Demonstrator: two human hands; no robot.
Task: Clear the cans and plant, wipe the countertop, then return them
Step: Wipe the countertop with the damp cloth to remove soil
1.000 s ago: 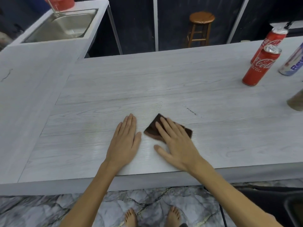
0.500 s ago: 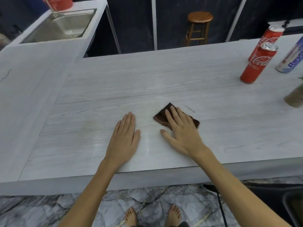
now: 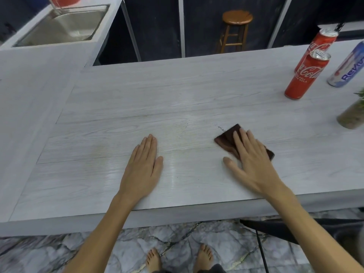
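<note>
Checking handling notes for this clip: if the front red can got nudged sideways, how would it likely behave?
The front red can stands upright, tall and narrow, so it would probably tip rather than slide. Once down, its round body would likely roll on the smooth countertop. It might knock the second red can close behind.

1. Countertop (image 3: 177, 91): the wide middle and left stretch, back to the far edge, lies open to a hand.
2. Left hand (image 3: 142, 166) lies flat near the front edge; right hand (image 3: 250, 160) presses flat on the cloth (image 3: 226, 137). Bare surface lies between them.
3. Far right is blocked: two red cans (image 3: 306, 74) stand one behind the other, a white can (image 3: 347, 66) just beside them, all upright.
4. Plant pot (image 3: 351, 115) stands at the right frame edge, nearer than the cans; a gap lies between pot and cans.
5. Open surface separates the cloth from the cans and pot.
</note>
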